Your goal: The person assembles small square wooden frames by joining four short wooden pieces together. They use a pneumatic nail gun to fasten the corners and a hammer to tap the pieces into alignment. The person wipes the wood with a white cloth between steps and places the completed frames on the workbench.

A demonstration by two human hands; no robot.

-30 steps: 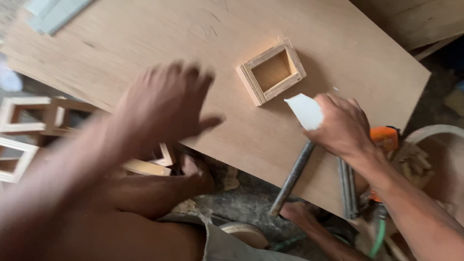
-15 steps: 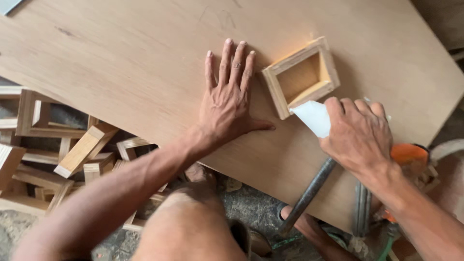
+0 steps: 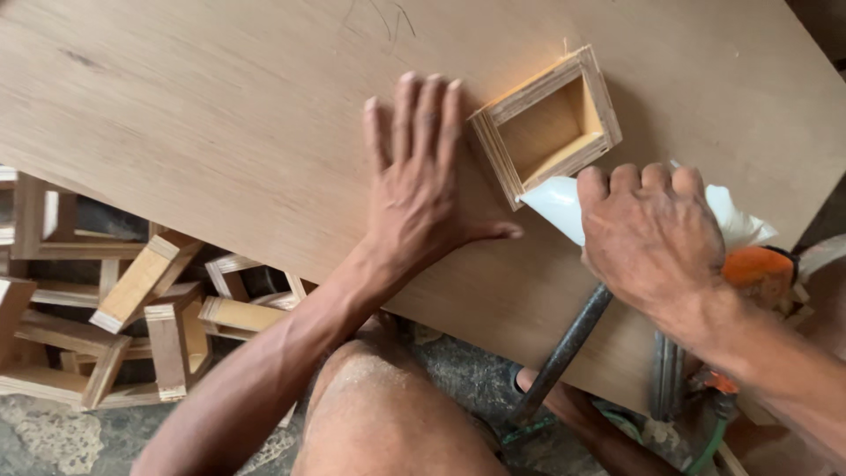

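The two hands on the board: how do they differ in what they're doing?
The left hand lies flat and open on the plywood board, fingers spread beside the small wooden frame; the right hand is curled shut around a white squeeze pouch. The left holds nothing; the right aims the pouch's tip at the frame's near edge. Both are bare.

Matt, smooth pale plywood sheet (image 3: 220,132), small square raw-wood frame with layered edges (image 3: 546,123), glossy white plastic pouch (image 3: 560,203).

one head-worn camera looks steeply down, close over the plywood sheet (image 3: 220,132), with both forearms entering from the bottom edge and the floor's wooden frames (image 3: 132,300) at lower left. no second view.
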